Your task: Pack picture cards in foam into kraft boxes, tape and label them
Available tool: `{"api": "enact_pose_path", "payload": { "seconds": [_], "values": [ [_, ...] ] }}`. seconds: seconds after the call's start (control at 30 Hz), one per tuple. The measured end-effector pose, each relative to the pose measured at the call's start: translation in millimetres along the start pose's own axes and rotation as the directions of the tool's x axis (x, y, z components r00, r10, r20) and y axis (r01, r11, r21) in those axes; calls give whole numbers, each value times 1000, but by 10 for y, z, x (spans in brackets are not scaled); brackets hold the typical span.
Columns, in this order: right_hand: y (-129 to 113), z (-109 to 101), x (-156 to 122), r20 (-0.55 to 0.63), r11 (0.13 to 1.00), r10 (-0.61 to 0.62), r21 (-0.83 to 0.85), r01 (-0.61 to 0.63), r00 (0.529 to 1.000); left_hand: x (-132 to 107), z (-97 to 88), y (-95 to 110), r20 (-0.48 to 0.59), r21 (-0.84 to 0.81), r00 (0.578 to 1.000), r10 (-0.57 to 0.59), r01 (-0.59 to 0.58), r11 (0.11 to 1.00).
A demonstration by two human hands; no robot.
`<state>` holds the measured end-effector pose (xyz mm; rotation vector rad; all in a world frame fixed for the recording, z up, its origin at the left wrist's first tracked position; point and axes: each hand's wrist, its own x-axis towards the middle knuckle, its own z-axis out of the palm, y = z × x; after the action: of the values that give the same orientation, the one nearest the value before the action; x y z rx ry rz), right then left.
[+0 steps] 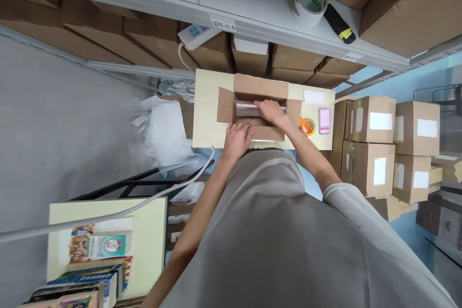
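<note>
An open cardboard box (262, 85) lies on the pale yellow table (209, 101), its flaps folded outward. Inside it is a shiny, plastic-wrapped item (245, 109), silvery pink; its contents cannot be made out. My right hand (270, 110) reaches into the box from the right, fingers closed over the wrapped item's upper part. At the near left corner, my left hand (237, 139) grips the box's near edge with bent fingers, the thumb side toward the near flap.
Right of the box lie an orange tape dispenser (307, 126), a phone (324, 121) and a white label (313, 96). The shelf above holds a tape roll (310, 4) and a black-yellow cutter (340, 23). Stacked cartons (371, 118) stand right; a hose-like cable (144, 206) crosses left.
</note>
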<state>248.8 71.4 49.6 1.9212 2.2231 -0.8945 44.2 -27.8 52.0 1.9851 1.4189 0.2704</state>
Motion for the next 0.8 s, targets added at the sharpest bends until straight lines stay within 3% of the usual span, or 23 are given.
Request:
{"api": "enact_pose_path", "payload": {
  "seconds": [0.13, 0.3, 0.43, 0.5, 0.57, 0.63, 0.7, 0.73, 0.8],
  "values": [
    [-39, 332, 285, 74, 978, 165, 119, -173, 983, -34, 37, -8, 14, -12, 1000, -8, 8, 1000],
    [-90, 479, 318, 8, 967, 220, 132, -219, 976, -65, 30, 2, 20, -48, 1000, -9, 10, 999],
    [-41, 320, -119, -129, 980, 160, 140, -142, 979, -74, -121, -39, -173, -120, 983, -54, 34, 992],
    [77, 195, -470, -245, 986, 100, 152, -63, 964, -74, -199, -104, -316, -132, 938, -143, 105, 986],
    [266, 106, -822, -359, 985, 124, 161, -70, 925, -67, -246, -189, -400, -151, 885, -236, 190, 970],
    [489, 93, -1107, -534, 945, 317, 251, -211, 784, -56, -257, -269, -406, -185, 864, -299, 243, 952],
    [681, 152, -1296, -524, 865, 486, 400, -302, 699, -50, -249, -314, -380, -224, 868, -321, 250, 942],
    [744, 195, -1360, -488, 829, 530, 470, -303, 693, -53, -245, -316, -365, -241, 877, -313, 236, 941],
    [778, 278, -1451, -440, 789, 528, 570, -228, 726, -74, -245, -282, -330, -264, 907, -262, 178, 948]
  ]
}}
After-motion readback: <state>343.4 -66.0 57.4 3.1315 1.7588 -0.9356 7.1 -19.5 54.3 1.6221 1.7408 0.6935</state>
